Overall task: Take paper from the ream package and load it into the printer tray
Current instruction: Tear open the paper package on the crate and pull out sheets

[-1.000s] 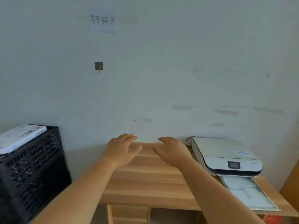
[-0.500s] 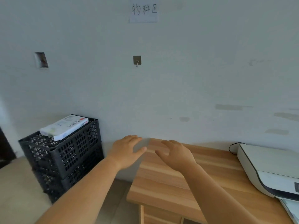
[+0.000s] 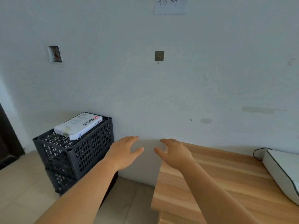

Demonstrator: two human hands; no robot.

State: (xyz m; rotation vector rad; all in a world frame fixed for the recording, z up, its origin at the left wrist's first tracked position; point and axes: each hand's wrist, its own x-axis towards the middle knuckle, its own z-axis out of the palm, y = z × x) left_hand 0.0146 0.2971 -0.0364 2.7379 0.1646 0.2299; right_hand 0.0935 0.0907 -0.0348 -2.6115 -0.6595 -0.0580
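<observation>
Nothing is loaded yet. The white wrapped ream package (image 3: 78,125) lies untouched atop the black perforated plastic crates (image 3: 76,152) — well apart from the white printer (image 3: 281,171) on the wooden counter (image 3: 226,183). Left hand (image 3: 124,153) and right hand (image 3: 175,155) hover, each grip wide and empty.

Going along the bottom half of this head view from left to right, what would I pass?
Black crates with the paper ream on top → left hand → right hand → wooden desk → white printer.
</observation>
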